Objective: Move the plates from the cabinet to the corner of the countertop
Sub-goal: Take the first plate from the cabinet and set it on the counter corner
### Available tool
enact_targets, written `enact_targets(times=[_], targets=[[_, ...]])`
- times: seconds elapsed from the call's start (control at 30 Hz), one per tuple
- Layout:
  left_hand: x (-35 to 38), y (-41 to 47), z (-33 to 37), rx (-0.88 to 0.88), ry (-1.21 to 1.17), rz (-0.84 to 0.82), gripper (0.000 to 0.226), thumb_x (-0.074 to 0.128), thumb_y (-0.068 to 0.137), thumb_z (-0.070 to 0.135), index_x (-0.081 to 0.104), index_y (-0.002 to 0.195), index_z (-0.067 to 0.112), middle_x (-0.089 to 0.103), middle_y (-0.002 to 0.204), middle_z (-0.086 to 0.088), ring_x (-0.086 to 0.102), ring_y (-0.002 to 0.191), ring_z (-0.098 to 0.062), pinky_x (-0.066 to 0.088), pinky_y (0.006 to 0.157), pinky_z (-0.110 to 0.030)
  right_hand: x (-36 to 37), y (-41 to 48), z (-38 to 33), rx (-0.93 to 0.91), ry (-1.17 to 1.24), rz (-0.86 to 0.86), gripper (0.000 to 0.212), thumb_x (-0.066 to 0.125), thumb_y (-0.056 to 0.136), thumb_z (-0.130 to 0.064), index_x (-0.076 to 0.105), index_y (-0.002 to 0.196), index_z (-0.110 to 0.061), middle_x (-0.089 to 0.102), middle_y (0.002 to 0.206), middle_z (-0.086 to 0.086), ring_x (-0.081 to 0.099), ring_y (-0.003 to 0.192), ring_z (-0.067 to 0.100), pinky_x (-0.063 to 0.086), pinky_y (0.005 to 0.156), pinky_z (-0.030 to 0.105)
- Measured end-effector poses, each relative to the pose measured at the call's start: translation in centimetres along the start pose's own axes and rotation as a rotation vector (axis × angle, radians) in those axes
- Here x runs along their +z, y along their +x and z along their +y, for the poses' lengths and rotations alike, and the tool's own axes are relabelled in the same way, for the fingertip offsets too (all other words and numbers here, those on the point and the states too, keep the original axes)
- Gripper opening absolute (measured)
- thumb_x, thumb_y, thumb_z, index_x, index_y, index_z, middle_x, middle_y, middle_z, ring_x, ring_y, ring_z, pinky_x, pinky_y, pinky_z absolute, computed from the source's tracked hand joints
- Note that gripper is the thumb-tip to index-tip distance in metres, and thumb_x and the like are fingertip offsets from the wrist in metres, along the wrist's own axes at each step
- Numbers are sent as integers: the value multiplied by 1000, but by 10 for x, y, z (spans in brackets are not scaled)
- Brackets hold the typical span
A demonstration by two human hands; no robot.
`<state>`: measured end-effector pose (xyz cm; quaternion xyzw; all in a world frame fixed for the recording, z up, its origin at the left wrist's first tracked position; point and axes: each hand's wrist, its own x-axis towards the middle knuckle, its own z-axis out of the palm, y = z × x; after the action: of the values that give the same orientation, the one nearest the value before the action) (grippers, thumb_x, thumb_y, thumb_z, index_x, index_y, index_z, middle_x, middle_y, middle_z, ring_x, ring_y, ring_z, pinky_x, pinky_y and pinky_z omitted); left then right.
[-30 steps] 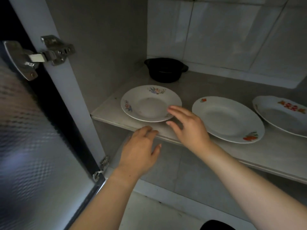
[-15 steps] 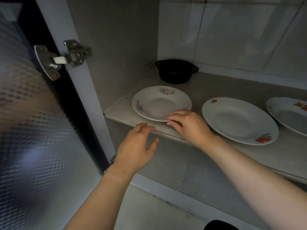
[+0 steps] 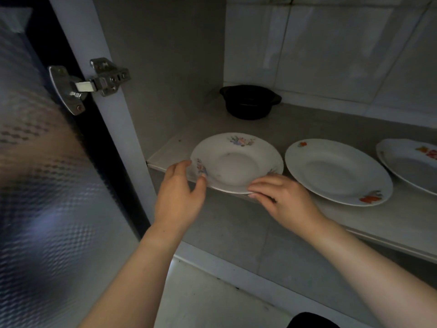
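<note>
Three white floral plates lie on the cabinet shelf [image 3: 272, 129]. The left plate [image 3: 236, 162] has blue and pink flowers, and its near edge overhangs the shelf front. My left hand [image 3: 182, 195] grips its left rim, thumb on top. My right hand [image 3: 281, 197] pinches its near right rim from below and the front. The middle plate [image 3: 338, 171] with red flowers lies flat to the right. A third plate [image 3: 411, 162] is cut off by the right edge of the view.
A black pot [image 3: 248, 101] stands at the back of the shelf against the tiled wall. The frosted glass cabinet door [image 3: 42, 185] hangs open at the left on a metal hinge [image 3: 89, 84]. A lower cabinet floor [image 3: 212, 299] lies beneath my arms.
Both hands have closed in on the left plate. My left hand rose from the shelf edge to its left rim, and the plate has slid forward over the shelf front.
</note>
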<state>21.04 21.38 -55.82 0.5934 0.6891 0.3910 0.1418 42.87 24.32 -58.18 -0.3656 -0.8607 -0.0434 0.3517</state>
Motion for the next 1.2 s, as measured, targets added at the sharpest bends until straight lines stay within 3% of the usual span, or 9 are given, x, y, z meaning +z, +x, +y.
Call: enact_targets(times=[0.3,0.37,0.43,0.5,0.57,0.6,0.7,0.97,1.2], targets=[[9,7,13,-59,-110,-39,52,55,89,29,41,137,16,43,140,-6,50,118,-22,39,94,-27,-15,-24,-11,0,25,-19,19,61,85,-30,74,89,-17,73,92,-3,69,83,18,54,73,34],[12,8,17,-73,-142,-41,51,56,88,25,42,136,15,44,139,-6,55,101,-13,36,86,-18,-17,-25,-12,15,32,-26,19,61,85,-29,74,89,-16,73,92,-2,69,83,18,55,73,34],[15,9,18,-91,-150,-37,51,57,87,20,42,136,15,43,138,-6,50,70,3,30,74,-9,-18,-25,-13,31,36,-32,19,61,85,-29,74,89,-16,73,92,-2,69,84,18,54,74,34],[16,9,19,-102,-158,-43,54,58,85,12,41,136,14,42,137,-7,43,61,9,27,69,-6,-18,-25,-15,42,34,-41,19,61,85,-29,74,89,-16,73,92,-2,69,84,18,54,74,34],[16,8,19,-74,-137,-50,56,57,79,5,44,134,12,45,135,-9,54,74,1,30,71,-8,-20,-24,-17,56,41,-51,19,61,84,-29,74,88,-16,73,92,-2,69,84,17,54,74,35],[16,8,18,-57,-121,-51,56,56,76,3,46,131,11,48,132,-11,59,87,-10,33,74,-12,-21,-23,-17,62,50,-61,20,61,84,-29,75,88,-15,73,91,-2,69,83,17,55,74,35],[16,8,18,-68,-96,-53,56,54,75,2,46,130,12,49,131,-12,55,108,-30,35,78,-21,-27,-20,-19,76,72,-119,24,62,82,-33,75,89,-14,73,92,-1,68,85,15,54,77,33],[18,8,15,-110,-138,-58,56,55,76,3,45,130,11,53,125,-16,56,106,-33,41,79,-28,-49,7,-8,272,47,-92,38,59,82,-46,72,102,-16,69,110,-1,61,102,15,43,94,24],[9,0,19,-127,-206,-90,54,54,80,6,43,131,16,56,124,-10,55,111,-29,38,77,-27,-37,31,-1,557,40,-213,50,57,88,-38,49,133,-19,42,144,1,39,131,17,24,107,22]])
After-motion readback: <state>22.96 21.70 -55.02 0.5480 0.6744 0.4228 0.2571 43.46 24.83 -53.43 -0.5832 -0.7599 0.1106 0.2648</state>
